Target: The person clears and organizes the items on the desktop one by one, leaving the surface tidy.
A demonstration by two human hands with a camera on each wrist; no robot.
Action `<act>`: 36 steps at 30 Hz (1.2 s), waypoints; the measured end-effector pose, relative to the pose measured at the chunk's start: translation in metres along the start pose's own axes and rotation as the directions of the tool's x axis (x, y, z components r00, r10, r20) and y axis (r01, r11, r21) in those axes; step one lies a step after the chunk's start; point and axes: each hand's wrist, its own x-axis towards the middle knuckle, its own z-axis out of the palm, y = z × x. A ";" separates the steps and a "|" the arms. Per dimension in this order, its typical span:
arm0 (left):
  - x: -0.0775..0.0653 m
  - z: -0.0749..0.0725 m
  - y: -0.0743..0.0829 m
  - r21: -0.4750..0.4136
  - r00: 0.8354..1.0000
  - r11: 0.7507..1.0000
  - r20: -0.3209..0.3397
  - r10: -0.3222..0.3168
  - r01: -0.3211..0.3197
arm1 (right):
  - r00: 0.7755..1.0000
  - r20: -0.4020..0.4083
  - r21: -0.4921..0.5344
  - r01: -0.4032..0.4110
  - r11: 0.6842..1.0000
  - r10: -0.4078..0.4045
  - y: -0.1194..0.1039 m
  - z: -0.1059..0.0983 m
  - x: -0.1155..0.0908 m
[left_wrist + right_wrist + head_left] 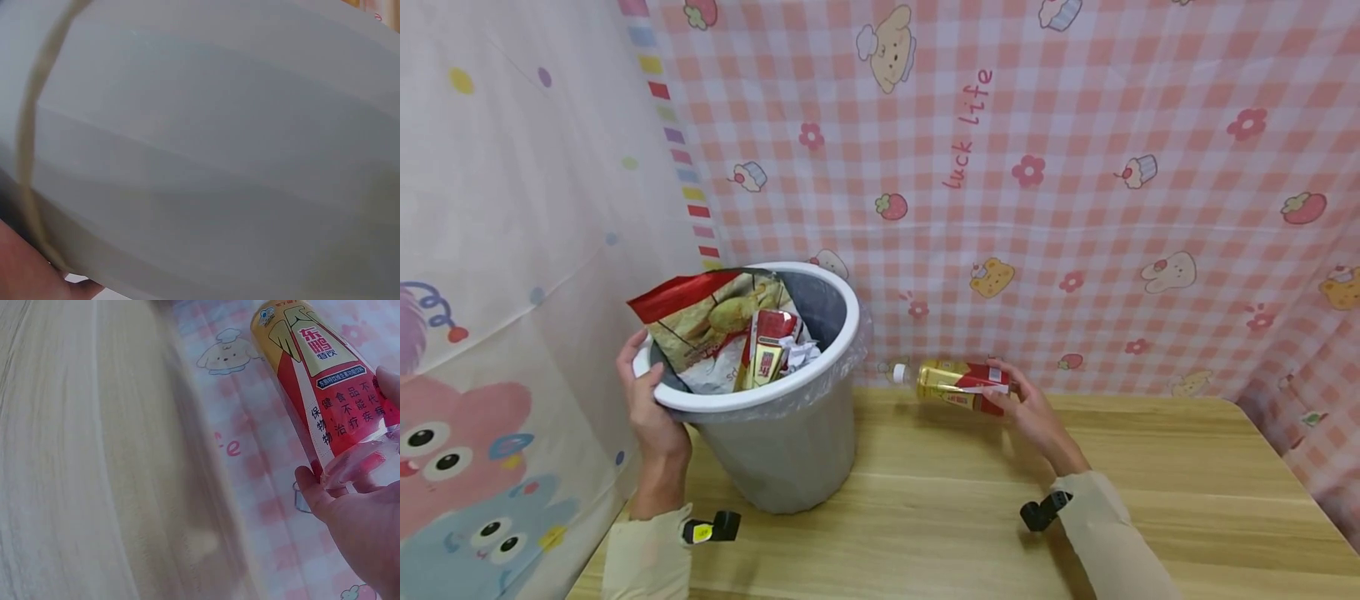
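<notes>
My left hand (pixel 655 417) grips the white rim of a grey trash bin (pixel 790 458) at its left side, thumb over the edge. The bin leans on the table and has a clear plastic liner (pixel 850 367). Inside it lie a red-and-tan food bag (pixel 730 321), a red-and-gold package (pixel 766 354) and crumpled white paper (pixel 803 357). In the left wrist view the bin's wall (pixel 206 137) fills nearly everything. With my right hand (pixel 1033 412) I hold a plastic drink bottle (pixel 958 383) by its base end. It lies sideways, white cap pointing left toward the bin, with a red-and-gold label (pixel 331 381).
Beneath both hands is a wooden table (pixel 925 533). A pink checked cloth (pixel 1000 208) hangs behind its back edge, and a white cartoon-print cloth (pixel 535 250) hangs on the left.
</notes>
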 end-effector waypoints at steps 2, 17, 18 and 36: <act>0.000 0.000 0.000 0.001 1.000 1.000 0.003 0.002 -0.002 | 1.000 -0.003 0.004 -0.014 1.000 0.014 -0.003 -0.001 0.000; 0.001 0.000 -0.001 -0.010 1.000 1.000 0.001 0.015 -0.015 | 0.998 -0.020 0.066 0.054 0.996 -0.053 -0.030 -0.005 -0.001; 0.000 0.000 -0.002 -0.009 1.000 1.000 0.001 0.017 -0.017 | 0.998 -0.020 0.072 0.060 0.996 -0.059 -0.032 -0.005 -0.001; -0.001 0.000 -0.001 0.002 1.000 1.000 -0.002 0.010 -0.010 | 0.984 -0.029 0.132 0.177 0.975 -0.175 -0.069 -0.016 -0.009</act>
